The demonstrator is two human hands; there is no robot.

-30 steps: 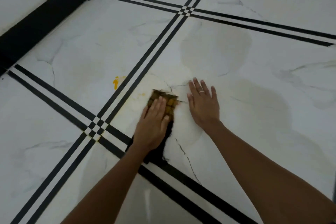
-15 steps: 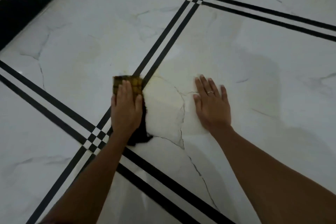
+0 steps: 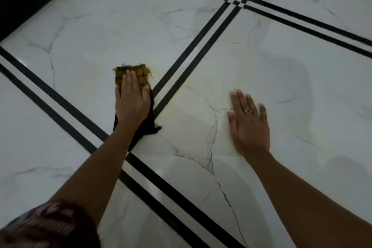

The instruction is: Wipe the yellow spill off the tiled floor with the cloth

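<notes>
Head view: left hand is flat on the cloth, fingers extended, pressing it to the floor. No pinch, just palm pressure. The cloth sits on the tile left of the double black stripe; its front end is soaked yellow, and the dark tail trails back under the wrist. Right hand is spread flat on the bare tile, holding nothing, bracing.

The spill: no thick blob visible. What's left reads as a faint yellow haze right of the stripe, well apart from the cloth.

Risks, my read:
- The cloth looks saturated, so more passes likely smear yellow rather than lift it.
- The haze may get missed since it's pale against the tile.
- The bracing hand sits beside the haze and could pick it up and track it.
</notes>
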